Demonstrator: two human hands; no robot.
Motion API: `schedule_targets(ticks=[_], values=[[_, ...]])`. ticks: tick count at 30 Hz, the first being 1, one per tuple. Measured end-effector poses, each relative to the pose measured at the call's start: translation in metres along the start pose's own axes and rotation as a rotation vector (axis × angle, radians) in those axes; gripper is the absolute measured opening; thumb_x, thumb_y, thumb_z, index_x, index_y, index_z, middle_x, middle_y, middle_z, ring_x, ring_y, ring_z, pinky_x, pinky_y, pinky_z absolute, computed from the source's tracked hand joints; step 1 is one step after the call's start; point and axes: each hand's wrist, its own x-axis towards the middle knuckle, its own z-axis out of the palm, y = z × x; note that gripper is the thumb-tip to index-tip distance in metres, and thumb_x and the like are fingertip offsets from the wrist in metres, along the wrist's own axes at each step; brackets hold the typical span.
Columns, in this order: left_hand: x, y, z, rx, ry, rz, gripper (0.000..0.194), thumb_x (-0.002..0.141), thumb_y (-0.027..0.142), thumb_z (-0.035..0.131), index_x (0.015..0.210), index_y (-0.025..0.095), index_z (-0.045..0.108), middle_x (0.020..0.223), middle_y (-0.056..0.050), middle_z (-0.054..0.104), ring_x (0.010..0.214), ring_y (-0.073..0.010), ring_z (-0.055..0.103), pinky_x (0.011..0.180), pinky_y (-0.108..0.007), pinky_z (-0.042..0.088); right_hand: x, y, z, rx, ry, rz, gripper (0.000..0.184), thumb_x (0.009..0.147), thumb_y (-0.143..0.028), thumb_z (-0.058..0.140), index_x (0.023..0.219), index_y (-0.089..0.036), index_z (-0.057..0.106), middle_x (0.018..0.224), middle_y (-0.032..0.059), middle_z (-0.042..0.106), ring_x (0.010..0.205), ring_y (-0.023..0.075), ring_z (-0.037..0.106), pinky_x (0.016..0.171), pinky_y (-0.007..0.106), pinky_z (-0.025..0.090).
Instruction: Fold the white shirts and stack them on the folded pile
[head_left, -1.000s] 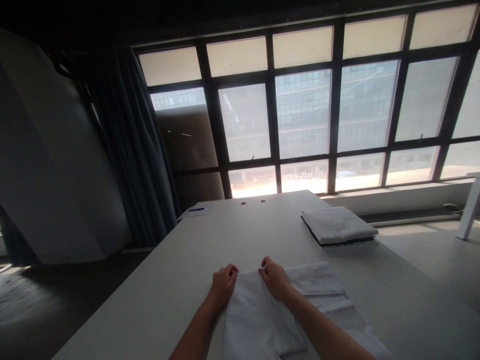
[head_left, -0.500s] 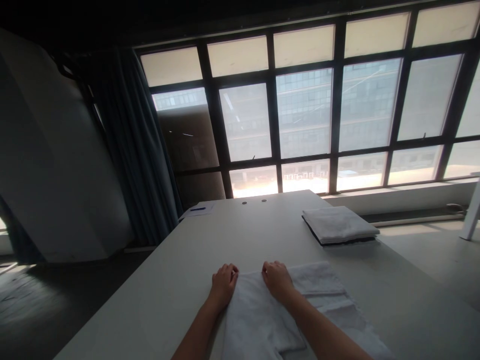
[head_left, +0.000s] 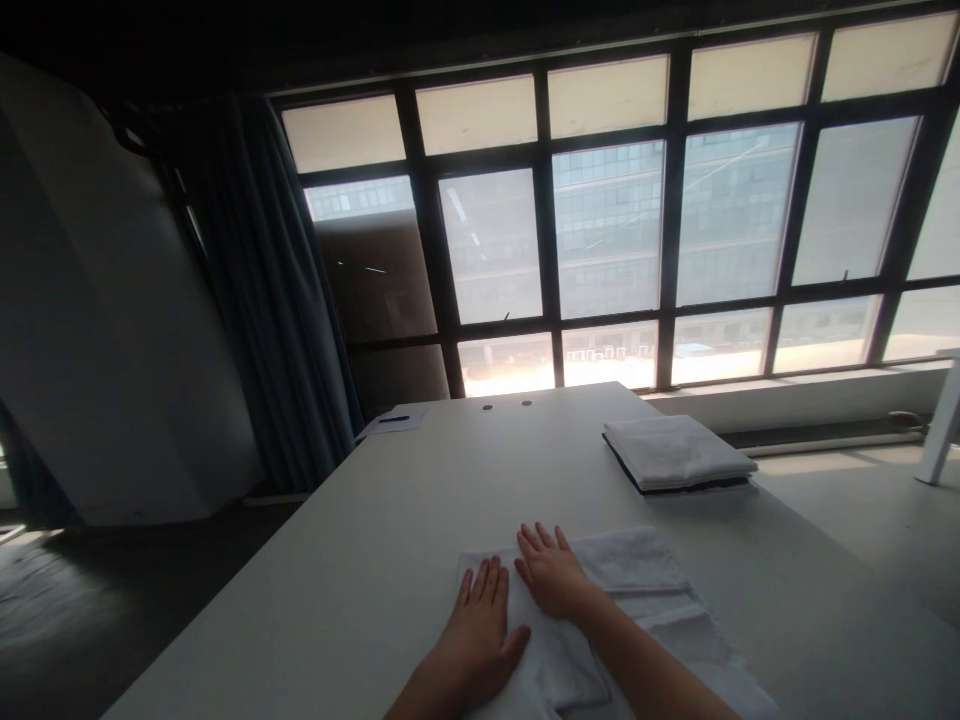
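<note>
A white cloth (head_left: pixel 637 560) lies on the near part of the white table, with creases and a folded layer on its right side. My left hand (head_left: pixel 484 635) rests flat on the cloth's left part, fingers stretched and thumb out to the side. Beside it, my right hand (head_left: pixel 547 570) presses flat near the far edge of the cloth, its fingers spread. Both hands are open and grip nothing. My forearms cover some of the cloth, and its near end runs out of the picture.
A stack of folded white cloths (head_left: pixel 679 450) with a dark layer underneath sits by the table's right edge. Paper with a pen (head_left: pixel 394 419) lies at the far left corner of the white table (head_left: pixel 337 590). A blue curtain (head_left: pixel 277 300) hangs beyond, next to large windows.
My left hand has moved from the cloth's far left corner onto the cloth, nearer to me. Both hands have uncurled and now lie flat.
</note>
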Motion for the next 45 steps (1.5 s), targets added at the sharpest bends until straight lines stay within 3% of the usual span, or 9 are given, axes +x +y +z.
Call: schedule_targets(ticks=[9, 12, 16, 19, 24, 28, 31, 39, 45], values=[[-0.013, -0.006, 0.015, -0.029, 0.099, 0.050, 0.088, 0.093, 0.072, 0.035, 0.161, 0.021, 0.013, 0.167, -0.003, 0.002, 0.155, -0.0280, 0.000, 0.128, -0.051, 0.002, -0.002, 0.006, -0.023, -0.006, 0.035, 0.074, 0.069, 0.100, -0.048, 0.034, 0.160, -0.014, 0.024, 0.165, 0.0122, 0.021, 0.153, 0.0323, 0.012, 0.122, 0.055, 0.007], [-0.001, -0.015, 0.010, 0.008, 0.120, 0.018, 0.088, 0.093, 0.072, 0.032, 0.160, 0.017, 0.016, 0.167, -0.005, 0.005, 0.155, -0.0284, 0.001, 0.128, -0.050, 0.004, -0.014, -0.001, -0.042, -0.015, 0.132, 0.062, 0.061, 0.096, -0.038, 0.045, 0.152, -0.014, 0.040, 0.160, 0.0159, 0.032, 0.150, 0.0344, 0.021, 0.120, 0.055, 0.013], [0.016, -0.038, 0.008, 0.042, 0.183, -0.060, 0.086, 0.095, 0.068, 0.033, 0.158, 0.011, 0.026, 0.166, -0.012, 0.015, 0.155, -0.0310, 0.010, 0.127, -0.053, 0.008, -0.046, -0.024, -0.047, 0.118, 0.205, -0.215, 0.031, 0.093, -0.041, 0.055, 0.116, -0.022, 0.063, 0.126, 0.0097, 0.060, 0.120, 0.0254, 0.051, 0.108, 0.040, 0.034], [0.020, -0.051, 0.009, -0.006, 0.346, -0.061, 0.068, 0.098, 0.055, 0.038, 0.151, 0.013, 0.040, 0.162, -0.013, 0.033, 0.151, -0.0294, 0.026, 0.125, -0.051, 0.020, -0.067, -0.035, -0.035, 0.168, 0.175, -0.435, 0.046, 0.078, -0.052, 0.072, 0.113, -0.025, 0.062, 0.118, 0.0059, 0.059, 0.111, 0.0248, 0.051, 0.105, 0.040, 0.035], [-0.006, -0.039, -0.002, -0.093, 0.597, 0.099, 0.030, 0.100, 0.034, 0.039, 0.114, 0.023, 0.063, 0.123, -0.010, 0.065, 0.118, -0.0248, 0.058, 0.106, -0.043, 0.044, -0.069, -0.034, -0.014, 0.129, 0.140, -0.478, 0.037, 0.074, -0.030, 0.069, 0.109, -0.023, 0.060, 0.116, 0.0063, 0.057, 0.111, 0.0246, 0.048, 0.104, 0.040, 0.034], [-0.030, -0.012, -0.020, -0.044, 0.414, 0.314, 0.010, 0.089, 0.035, 0.060, 0.090, 0.026, 0.062, 0.100, -0.004, 0.065, 0.097, -0.0222, 0.059, 0.091, -0.037, 0.045, -0.063, -0.029, -0.011, 0.122, 0.107, -0.439, 0.029, 0.072, -0.022, 0.065, 0.101, -0.022, 0.060, 0.115, 0.0051, 0.057, 0.110, 0.0230, 0.047, 0.102, 0.037, 0.033], [-0.036, -0.002, -0.025, -0.014, 0.280, 0.382, 0.018, 0.076, 0.037, 0.073, 0.085, 0.026, 0.061, 0.095, -0.001, 0.065, 0.094, -0.0212, 0.058, 0.089, -0.034, 0.043, -0.063, -0.026, -0.012, 0.127, 0.094, -0.412, 0.025, 0.071, -0.021, 0.063, 0.096, -0.022, 0.060, 0.112, 0.0046, 0.057, 0.108, 0.0226, 0.048, 0.099, 0.036, 0.034], [-0.029, -0.012, -0.006, -0.019, 0.196, 0.341, 0.005, 0.077, 0.026, 0.065, 0.074, 0.024, 0.060, 0.079, 0.001, 0.066, 0.076, -0.0170, 0.058, 0.073, -0.028, 0.041, -0.067, -0.028, -0.015, 0.127, 0.153, -0.465, 0.029, 0.064, -0.015, 0.060, 0.092, -0.021, 0.061, 0.114, 0.0051, 0.059, 0.106, 0.0230, 0.048, 0.096, 0.037, 0.035], [-0.025, -0.009, -0.006, -0.094, 0.168, 0.350, 0.033, 0.096, 0.047, 0.053, 0.077, 0.023, 0.066, 0.079, 0.000, 0.068, 0.075, -0.0162, 0.061, 0.074, -0.027, 0.044, -0.063, -0.022, -0.011, 0.243, 0.128, -0.511, 0.014, 0.073, -0.014, 0.056, 0.081, -0.021, 0.065, 0.107, 0.0012, 0.066, 0.106, 0.0192, 0.052, 0.101, 0.035, 0.033]])
